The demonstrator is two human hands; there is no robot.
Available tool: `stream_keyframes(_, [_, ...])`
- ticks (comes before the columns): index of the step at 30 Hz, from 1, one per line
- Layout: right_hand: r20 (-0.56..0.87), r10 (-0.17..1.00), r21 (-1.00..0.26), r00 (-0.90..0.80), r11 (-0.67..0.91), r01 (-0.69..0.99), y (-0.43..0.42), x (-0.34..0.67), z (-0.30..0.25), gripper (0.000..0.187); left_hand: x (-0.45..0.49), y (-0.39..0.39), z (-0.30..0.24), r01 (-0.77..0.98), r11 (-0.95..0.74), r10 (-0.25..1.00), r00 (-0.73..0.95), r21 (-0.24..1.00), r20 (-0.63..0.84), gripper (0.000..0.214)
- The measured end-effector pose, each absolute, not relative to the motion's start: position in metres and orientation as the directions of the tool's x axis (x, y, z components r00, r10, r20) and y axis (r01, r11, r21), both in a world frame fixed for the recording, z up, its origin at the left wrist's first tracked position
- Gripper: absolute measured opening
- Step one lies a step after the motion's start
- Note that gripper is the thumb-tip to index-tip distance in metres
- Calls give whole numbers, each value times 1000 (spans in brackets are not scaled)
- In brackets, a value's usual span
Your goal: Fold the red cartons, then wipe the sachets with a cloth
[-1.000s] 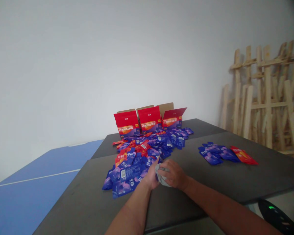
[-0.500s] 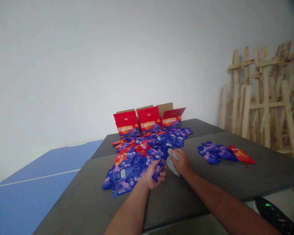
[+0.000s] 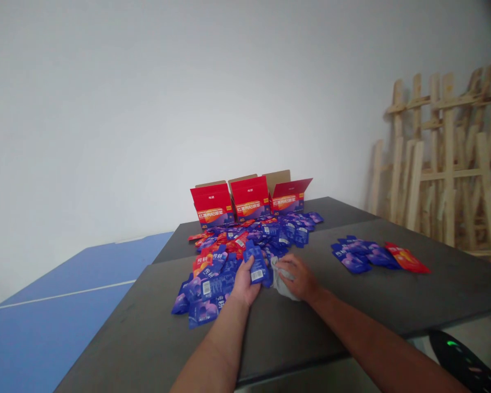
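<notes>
My left hand (image 3: 245, 284) is closed on a blue pouch (image 3: 256, 266), held up with its barcode label facing me. Just to the right, my right hand (image 3: 300, 277) grips a crumpled light grey cloth (image 3: 283, 286), its near edge close to the pouch. I cannot tell whether the cloth touches it. Beyond and left of my hands spreads a heap of blue and red pouches (image 3: 216, 284). A smaller group of blue pouches (image 3: 354, 255) lies to the right, with one red pouch (image 3: 407, 257) at its right end.
Three open red cartons (image 3: 213, 210) stand in a row behind the heap on the dark table (image 3: 155, 327). A blue table (image 3: 73, 278) with a white line is at left. Wooden easels (image 3: 448, 164) lean at right. A black device (image 3: 466, 360) with a green light sits lower right.
The pouch in my left hand has turned so its barcode side faces me. My right hand and the cloth have shifted slightly left. The view has moved a little.
</notes>
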State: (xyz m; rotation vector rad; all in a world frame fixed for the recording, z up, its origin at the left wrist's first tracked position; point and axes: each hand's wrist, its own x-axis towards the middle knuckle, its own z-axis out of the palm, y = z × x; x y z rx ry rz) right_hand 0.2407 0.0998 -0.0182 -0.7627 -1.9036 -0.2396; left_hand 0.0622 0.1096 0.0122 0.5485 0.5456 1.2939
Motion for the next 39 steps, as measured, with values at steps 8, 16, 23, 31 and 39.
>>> stream_keyframes(8, [769, 300, 120, -564, 800, 588, 97, 233, -21, 26, 71, 100, 9, -643, 221, 950, 313, 734, -12, 28])
stream_keyframes(16, [825, 444, -26, -349, 647, 762, 103, 244, -18, 27, 76, 89, 11, -545, 253, 883, 467, 799, 39, 36])
stream_keyframes(23, [848, 518, -233, -107, 547, 804, 115, 254, -23, 22, 73, 90, 4, -423, 330, 862, 500, 844, -87, 35])
stream_keyframes(31, [877, 447, -198, -178, 672, 713, 106, 251, -17, 23, 63, 101, 12, -574, 468, 857, 480, 672, -187, 40])
stream_keyframes(39, [765, 165, 207, -623, 852, 480, 79, 218, -15, 26, 61, 93, 15, -489, 601, 757, 602, 632, -255, 63])
